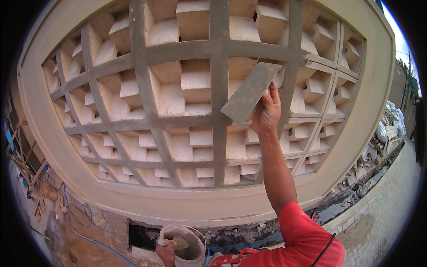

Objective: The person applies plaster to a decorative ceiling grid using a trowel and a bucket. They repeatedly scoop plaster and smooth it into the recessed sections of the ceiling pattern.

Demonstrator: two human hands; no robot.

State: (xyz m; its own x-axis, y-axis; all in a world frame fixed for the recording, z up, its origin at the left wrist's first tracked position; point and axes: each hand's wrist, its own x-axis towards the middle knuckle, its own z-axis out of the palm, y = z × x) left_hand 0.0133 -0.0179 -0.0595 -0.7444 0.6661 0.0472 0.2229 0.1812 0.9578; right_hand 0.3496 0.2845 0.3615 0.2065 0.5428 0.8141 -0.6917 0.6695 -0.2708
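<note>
Fingers (275, 94) of a worker's right hand (265, 115) are closed behind the edge of a flat, rectangular grey trowel (249, 95), raised before an openwork wall panel (219, 84). The plate slants, its upper end toward the right, in front of a recess and the grey rib beside it; whether it touches the surface cannot be told. The arm, bare below a red sleeve (307, 236), reaches up from the lower edge. Down at the left, the left hand (166, 254) is wrapped around the handle of a smaller trowel (181, 243), whose blade lies across the mouth of a pale, smeared bucket (171, 228); whether the blade meets anything inside is unclear. Grey coating covers the ribs at the panel's centre and left, while those at the far right are paler. A broad cream frame (178, 207) borders the grid of angled blocks. Below runs a dark trench (142, 236), with a blue hose (82, 234) curving over bare ground to its left. Rubble and whitish sacks (395, 116) line the right side beside a paved path (378, 218).
</note>
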